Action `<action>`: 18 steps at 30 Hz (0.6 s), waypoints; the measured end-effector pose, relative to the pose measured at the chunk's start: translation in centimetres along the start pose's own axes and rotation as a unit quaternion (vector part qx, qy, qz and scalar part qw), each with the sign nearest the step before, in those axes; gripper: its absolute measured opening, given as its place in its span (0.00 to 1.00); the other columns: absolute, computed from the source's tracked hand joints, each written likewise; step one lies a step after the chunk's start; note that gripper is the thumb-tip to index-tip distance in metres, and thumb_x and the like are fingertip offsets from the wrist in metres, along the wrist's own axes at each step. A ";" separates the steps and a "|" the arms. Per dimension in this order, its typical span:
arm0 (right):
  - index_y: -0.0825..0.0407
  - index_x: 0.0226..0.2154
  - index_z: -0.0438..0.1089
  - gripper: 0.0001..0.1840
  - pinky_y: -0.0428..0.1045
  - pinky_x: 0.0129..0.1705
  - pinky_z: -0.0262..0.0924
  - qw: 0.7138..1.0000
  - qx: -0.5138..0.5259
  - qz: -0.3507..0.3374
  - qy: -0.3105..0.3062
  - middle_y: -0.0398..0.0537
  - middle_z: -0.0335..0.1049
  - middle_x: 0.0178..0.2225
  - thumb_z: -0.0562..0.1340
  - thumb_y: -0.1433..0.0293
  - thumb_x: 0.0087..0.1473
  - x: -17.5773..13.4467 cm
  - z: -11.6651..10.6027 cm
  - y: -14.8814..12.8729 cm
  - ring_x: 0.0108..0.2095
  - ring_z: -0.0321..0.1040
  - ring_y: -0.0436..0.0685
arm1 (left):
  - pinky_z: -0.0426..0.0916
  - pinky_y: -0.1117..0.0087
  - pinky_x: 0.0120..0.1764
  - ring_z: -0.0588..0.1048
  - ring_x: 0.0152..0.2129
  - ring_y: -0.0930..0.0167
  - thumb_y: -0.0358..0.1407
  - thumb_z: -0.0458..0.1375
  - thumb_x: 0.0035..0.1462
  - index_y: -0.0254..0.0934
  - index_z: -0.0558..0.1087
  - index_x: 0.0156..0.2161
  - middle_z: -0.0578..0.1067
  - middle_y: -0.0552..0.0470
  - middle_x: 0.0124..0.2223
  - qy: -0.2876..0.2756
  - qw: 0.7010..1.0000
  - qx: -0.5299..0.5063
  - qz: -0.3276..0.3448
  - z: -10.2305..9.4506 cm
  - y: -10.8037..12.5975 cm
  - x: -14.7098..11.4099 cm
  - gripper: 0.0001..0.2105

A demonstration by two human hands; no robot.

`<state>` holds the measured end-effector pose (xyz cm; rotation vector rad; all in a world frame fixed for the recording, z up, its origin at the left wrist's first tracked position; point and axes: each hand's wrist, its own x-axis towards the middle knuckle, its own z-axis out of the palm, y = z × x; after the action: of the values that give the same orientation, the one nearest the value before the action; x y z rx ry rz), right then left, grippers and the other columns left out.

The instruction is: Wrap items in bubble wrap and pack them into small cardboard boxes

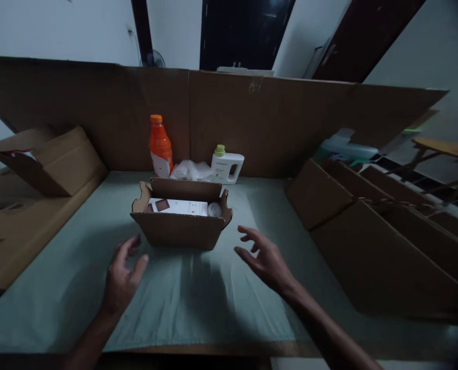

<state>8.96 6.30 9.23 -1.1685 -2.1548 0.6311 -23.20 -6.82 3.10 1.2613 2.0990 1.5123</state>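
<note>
An open-topped cardboard box (180, 230) stands on the table, its short flaps raised. Inside it lie a white carton (182, 206) with brown squares and, at the right end, a round grey-white item (214, 209) whose kind I cannot make out. My left hand (121, 277) hovers in front of the box's left corner, fingers apart and holding nothing. To the right of the box, my right hand (265, 257) is stretched out with spread fingers, also empty. Neither hand appears to touch the box.
Behind the box are an orange bottle (160, 149), clear plastic wrap (192, 170) and a white jug (225, 167) with a green cap. A cardboard wall (252, 123) closes the back. Divided cardboard bins (371, 257) line the right; another box (65, 167) sits left. Pale green cloth (167, 318) covers the table.
</note>
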 end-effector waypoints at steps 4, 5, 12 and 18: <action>0.52 0.66 0.55 0.39 0.60 0.49 0.69 0.996 0.085 -0.028 0.006 0.63 0.63 0.61 0.64 0.60 0.56 1.1 5.8 -0.4 0.57 0.66 0.66 | 0.64 0.54 0.59 0.70 0.57 0.57 0.43 0.62 0.54 0.38 0.60 0.65 0.66 0.40 0.64 -0.018 0.995 -0.102 0.011 2.1 0.4 3.3 0.35; 0.53 0.65 0.55 0.38 0.61 0.52 0.67 0.995 0.095 -0.036 0.007 0.63 0.62 0.62 0.64 0.60 0.56 1.7 6.6 -0.7 0.59 0.64 0.66 | 0.63 0.55 0.61 0.69 0.58 0.57 0.42 0.62 0.54 0.38 0.60 0.64 0.67 0.41 0.63 -0.021 0.992 -0.126 0.014 3.0 0.8 3.8 0.34; 0.54 0.56 0.62 0.31 0.58 0.47 0.68 0.991 0.106 0.012 0.081 0.60 0.72 0.50 0.65 0.56 0.55 0.2 3.3 0.9 0.47 0.71 0.65 | 0.62 0.56 0.62 0.70 0.58 0.58 0.40 0.60 0.56 0.35 0.57 0.66 0.70 0.40 0.60 -0.078 0.982 -0.166 0.035 7.5 5.7 -0.4 0.35; 0.52 0.55 0.64 0.35 0.59 0.49 0.67 0.991 0.101 0.019 0.092 0.59 0.72 0.51 0.67 0.49 0.52 -1.7 2.1 3.2 0.50 0.70 0.67 | 0.63 0.53 0.62 0.66 0.62 0.55 0.38 0.58 0.59 0.33 0.55 0.67 0.67 0.35 0.63 -0.068 0.993 -0.073 0.063 7.0 5.6 -8.6 0.34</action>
<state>10.07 6.22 5.24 -1.1139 -1.8730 0.7107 -10.86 -8.48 2.77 1.4220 1.8205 1.5528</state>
